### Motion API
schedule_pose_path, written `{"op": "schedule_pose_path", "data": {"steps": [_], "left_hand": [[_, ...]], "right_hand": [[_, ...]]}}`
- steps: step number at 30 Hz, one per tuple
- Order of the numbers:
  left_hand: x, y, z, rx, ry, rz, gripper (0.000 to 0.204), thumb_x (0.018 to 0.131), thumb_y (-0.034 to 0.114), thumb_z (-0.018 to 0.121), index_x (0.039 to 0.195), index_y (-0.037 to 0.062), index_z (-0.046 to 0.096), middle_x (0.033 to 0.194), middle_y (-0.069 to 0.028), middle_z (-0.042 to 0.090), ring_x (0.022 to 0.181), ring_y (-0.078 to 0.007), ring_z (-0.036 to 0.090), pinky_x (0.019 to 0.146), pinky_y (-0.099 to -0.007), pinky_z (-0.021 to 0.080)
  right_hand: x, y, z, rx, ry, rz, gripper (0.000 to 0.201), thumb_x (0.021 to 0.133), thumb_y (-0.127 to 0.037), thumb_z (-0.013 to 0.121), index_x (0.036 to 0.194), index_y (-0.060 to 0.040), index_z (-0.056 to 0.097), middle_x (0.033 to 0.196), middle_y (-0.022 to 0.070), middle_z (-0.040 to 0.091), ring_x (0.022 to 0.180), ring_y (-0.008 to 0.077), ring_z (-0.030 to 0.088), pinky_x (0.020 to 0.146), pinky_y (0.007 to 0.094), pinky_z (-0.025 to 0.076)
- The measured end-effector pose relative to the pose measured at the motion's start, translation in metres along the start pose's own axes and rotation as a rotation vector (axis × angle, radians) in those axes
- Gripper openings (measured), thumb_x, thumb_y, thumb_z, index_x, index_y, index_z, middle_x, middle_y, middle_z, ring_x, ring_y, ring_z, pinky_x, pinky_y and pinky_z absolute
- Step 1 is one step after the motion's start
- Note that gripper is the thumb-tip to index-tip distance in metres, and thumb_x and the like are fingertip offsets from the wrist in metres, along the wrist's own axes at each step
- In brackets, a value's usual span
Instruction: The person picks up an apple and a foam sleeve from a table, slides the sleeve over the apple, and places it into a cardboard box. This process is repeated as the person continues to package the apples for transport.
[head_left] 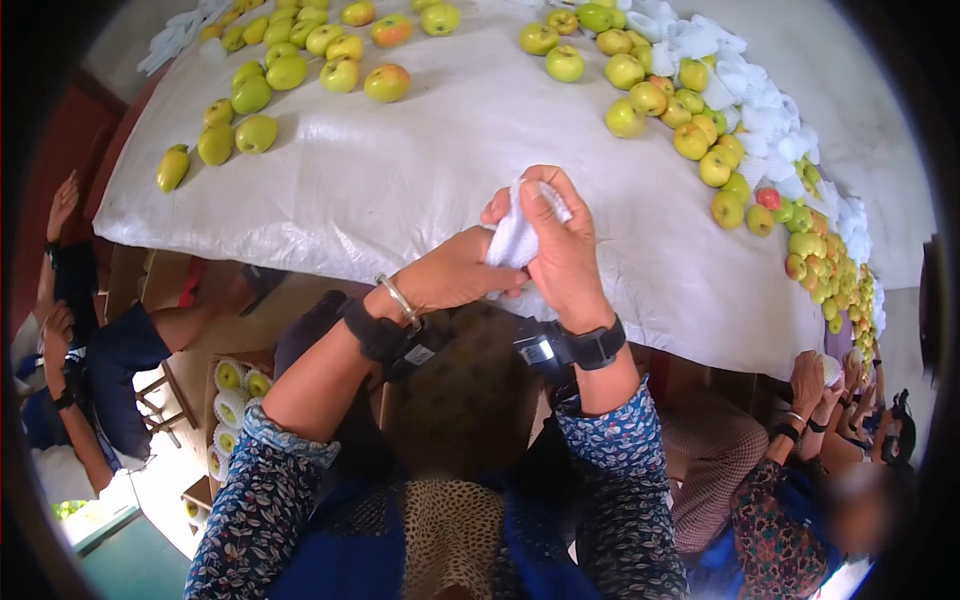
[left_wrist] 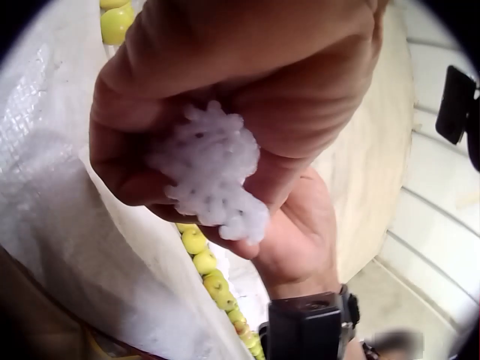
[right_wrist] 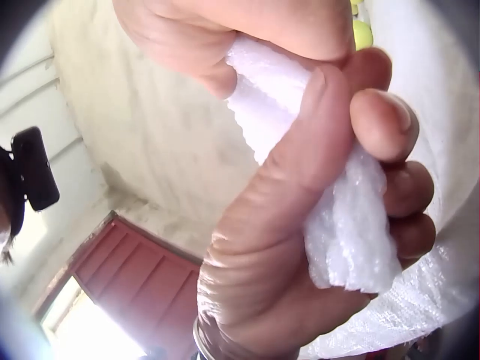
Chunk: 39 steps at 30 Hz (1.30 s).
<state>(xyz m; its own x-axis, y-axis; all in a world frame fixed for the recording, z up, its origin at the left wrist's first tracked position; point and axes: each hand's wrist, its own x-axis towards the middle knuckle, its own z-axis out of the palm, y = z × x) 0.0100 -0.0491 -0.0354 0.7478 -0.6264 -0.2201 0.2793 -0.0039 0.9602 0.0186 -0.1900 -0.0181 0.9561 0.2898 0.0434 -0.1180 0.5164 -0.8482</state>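
Both hands hold a white foam fruit net (head_left: 512,232) over the near edge of the covered table. My left hand (head_left: 448,270) grips its lower part, and in the left wrist view the net's knobbly end (left_wrist: 217,172) pokes out of the curled fingers. Higher up, my right hand (head_left: 565,245) pinches the net between thumb and fingers. Seen from the right wrist, the bunched net (right_wrist: 349,225) runs from one hand to the other, flattened and folded. No apple shows in it; part of the net is hidden behind the fingers.
Loose yellow-green apples (head_left: 285,72) lie at the far left of the white table cover (head_left: 450,130). More apples (head_left: 690,140) and a heap of white foam nets (head_left: 760,110) line the right side. A box of netted apples (head_left: 228,412) stands lower left. Other people sit on both sides.
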Motion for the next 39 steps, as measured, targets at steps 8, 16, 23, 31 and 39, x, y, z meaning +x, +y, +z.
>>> {"op": "schedule_pose_path", "data": {"steps": [8, 16, 23, 31, 39], "left_hand": [[-0.002, 0.004, 0.001, 0.160, 0.032, 0.027, 0.015, 0.086, 0.014, 0.057, 0.078, 0.0011, 0.059, 0.067, -0.0019, 0.058, 0.062, -0.0084, 0.053, 0.060, -0.0233, 0.044], [-0.004, 0.015, 0.006, 0.439, 0.064, 0.231, 0.014, 0.085, 0.013, 0.058, 0.085, -0.0006, 0.061, 0.071, -0.0083, 0.065, 0.067, -0.0161, 0.061, 0.065, -0.0273, 0.047], [-0.007, 0.008, 0.004, 0.089, -0.029, 0.091, 0.014, 0.086, 0.013, 0.059, 0.087, -0.0014, 0.061, 0.076, -0.0062, 0.065, 0.068, -0.0133, 0.060, 0.069, -0.0268, 0.048], [-0.005, 0.012, 0.006, 0.136, 0.179, 0.278, 0.024, 0.087, 0.011, 0.060, 0.107, -0.0009, 0.054, 0.101, -0.0055, 0.059, 0.093, -0.0085, 0.053, 0.082, -0.0261, 0.044], [-0.006, 0.016, 0.001, 0.152, 0.378, 0.379, 0.021, 0.092, 0.016, 0.053, 0.105, -0.0003, 0.056, 0.093, 0.0002, 0.060, 0.084, -0.0073, 0.053, 0.074, -0.0237, 0.044]], "right_hand": [[0.003, -0.007, 0.005, -0.065, 0.044, -0.109, 0.029, 0.092, -0.035, 0.052, 0.089, -0.0064, 0.050, 0.072, 0.0015, 0.048, 0.067, 0.0121, 0.047, 0.077, 0.0341, 0.046], [0.010, -0.008, -0.012, 0.330, 0.252, 0.042, 0.036, 0.091, -0.042, 0.051, 0.078, -0.0087, 0.046, 0.067, 0.0028, 0.047, 0.066, 0.0151, 0.048, 0.073, 0.0365, 0.046], [0.000, -0.022, 0.014, -0.130, 0.084, -0.161, 0.038, 0.095, -0.041, 0.042, 0.078, -0.0073, 0.047, 0.071, 0.0097, 0.059, 0.067, 0.0164, 0.057, 0.060, 0.0284, 0.048], [0.007, -0.022, 0.002, -0.270, 0.221, -0.253, 0.036, 0.097, -0.036, 0.038, 0.086, -0.0045, 0.053, 0.088, 0.0098, 0.061, 0.086, 0.0143, 0.056, 0.075, 0.0279, 0.044], [0.004, -0.012, 0.007, -0.564, 0.017, -0.136, 0.050, 0.097, -0.042, 0.033, 0.118, 0.0008, 0.050, 0.118, 0.0128, 0.052, 0.112, 0.0195, 0.046, 0.096, 0.0304, 0.034]]}}
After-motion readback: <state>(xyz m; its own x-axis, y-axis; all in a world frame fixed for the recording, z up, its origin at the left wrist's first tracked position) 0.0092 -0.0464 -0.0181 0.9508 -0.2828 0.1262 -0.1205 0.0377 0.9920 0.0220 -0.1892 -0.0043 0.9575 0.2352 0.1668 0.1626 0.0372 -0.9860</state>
